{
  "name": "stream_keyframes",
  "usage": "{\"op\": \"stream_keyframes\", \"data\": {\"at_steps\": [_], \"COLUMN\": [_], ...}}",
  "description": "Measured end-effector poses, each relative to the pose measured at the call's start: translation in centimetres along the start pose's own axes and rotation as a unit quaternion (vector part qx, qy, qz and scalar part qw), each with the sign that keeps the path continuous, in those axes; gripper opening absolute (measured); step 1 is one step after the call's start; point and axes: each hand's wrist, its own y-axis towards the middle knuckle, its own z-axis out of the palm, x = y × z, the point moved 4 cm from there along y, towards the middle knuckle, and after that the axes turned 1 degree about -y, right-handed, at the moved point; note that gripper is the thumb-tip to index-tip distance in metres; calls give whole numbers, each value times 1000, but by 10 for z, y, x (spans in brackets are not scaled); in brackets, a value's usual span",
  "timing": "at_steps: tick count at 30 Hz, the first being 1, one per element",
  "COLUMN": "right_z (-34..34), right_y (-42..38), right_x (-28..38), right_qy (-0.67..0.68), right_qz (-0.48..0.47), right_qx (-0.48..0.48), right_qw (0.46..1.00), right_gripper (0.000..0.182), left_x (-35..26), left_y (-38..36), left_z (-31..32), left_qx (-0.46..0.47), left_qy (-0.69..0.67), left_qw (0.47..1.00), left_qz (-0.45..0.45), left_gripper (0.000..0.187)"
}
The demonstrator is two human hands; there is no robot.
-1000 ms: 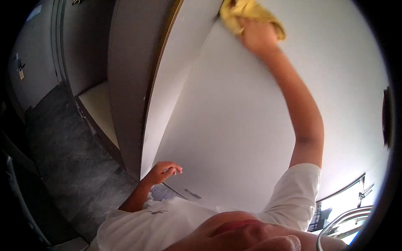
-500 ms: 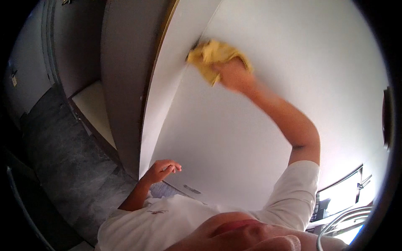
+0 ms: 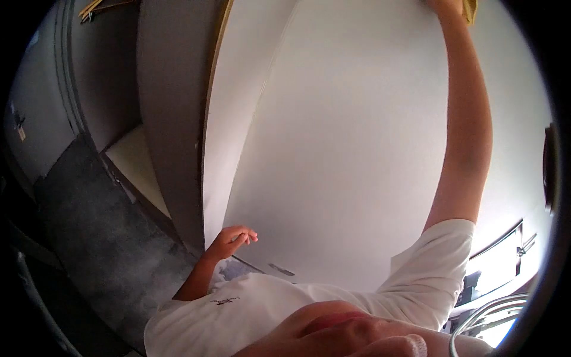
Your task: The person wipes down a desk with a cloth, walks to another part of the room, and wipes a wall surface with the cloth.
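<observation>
My right hand (image 3: 447, 6) reaches to the top edge of the view, partly cut off. A piece of yellow cloth (image 3: 470, 11) shows at its right side, held against the white panel (image 3: 345, 131). The fingers on the cloth are mostly out of view. My left hand (image 3: 235, 239) hangs low in front of the white shirt, near the panel's lower left corner. It is empty, with the fingers loosely bent and a little apart.
A grey upright partition (image 3: 172, 119) with a brown edge stands left of the panel. Beyond it are a recess with a pale bottom board (image 3: 140, 166) and a dark grey floor (image 3: 113, 238). A bright opening (image 3: 496, 265) and curved cables (image 3: 488, 312) lie at the lower right.
My right hand has swept the yellow cloth from the panel's left seam up and to the right, and that arm is now stretched out. My left hand has stayed almost still.
</observation>
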Motion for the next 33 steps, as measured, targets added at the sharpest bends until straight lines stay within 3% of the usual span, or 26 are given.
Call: {"op": "stream_keyframes", "data": {"at_steps": [2,3,6,7,8,10,11,12,14,16,18,22,25,28,29,30,33], "right_z": [22,54,7,40,27,34,39,36,29,31,28,19,27,15,16,38,47], "right_y": [-7,-6,-62,-77,-110,-171,-202,-234,-309,-375,-426,-423,-349,-254,-219,-196,-104], "right_x": [12,13,53,62,75,101,122,138,171,192,199,165,125,62,40,18,-41], "right_qy": [-75,-61,86,4,49,176,137,199,228,307,365,411,370,341,296,209,9], "right_qz": [15,-54,-57,-114,-196,-238,-279,-329,-399,-433,-403,-346,-278,-206,-158,-136,-132], "right_qx": [10,-51,241,373,258,181,234,293,224,299,399,373,423,231,255,207,111], "right_qw": [997,995,965,921,945,938,921,875,859,793,738,757,779,888,907,946,985], "right_gripper": [67,69,60,51,34,33,30,29,32,34,42,38,39,39,43,45,45], "left_x": [8,8,9,7,6,8,9,9,11,4,1,-4,-1,4,4,5,4], "left_y": [-1,0,2,2,3,6,7,8,11,15,16,14,15,11,11,11,16], "left_z": [-1,-3,-3,-2,-2,-4,-6,-7,-11,-13,-8,-7,-8,-4,-4,-5,-5], "left_qx": [11,16,31,38,46,62,71,77,87,104,103,82,76,81,83,88,97], "left_qy": [-13,-11,-8,-6,-3,1,3,3,5,29,45,49,47,34,28,30,37], "left_qw": [1000,1000,999,999,999,998,997,997,996,994,994,995,996,996,996,996,995], "left_qz": [0,3,9,9,9,9,8,9,13,3,1,11,21,20,17,13,9], "left_gripper": [25,24,22,22,23,24,25,25,25,25,24,23,23,23,23,23,23]}}
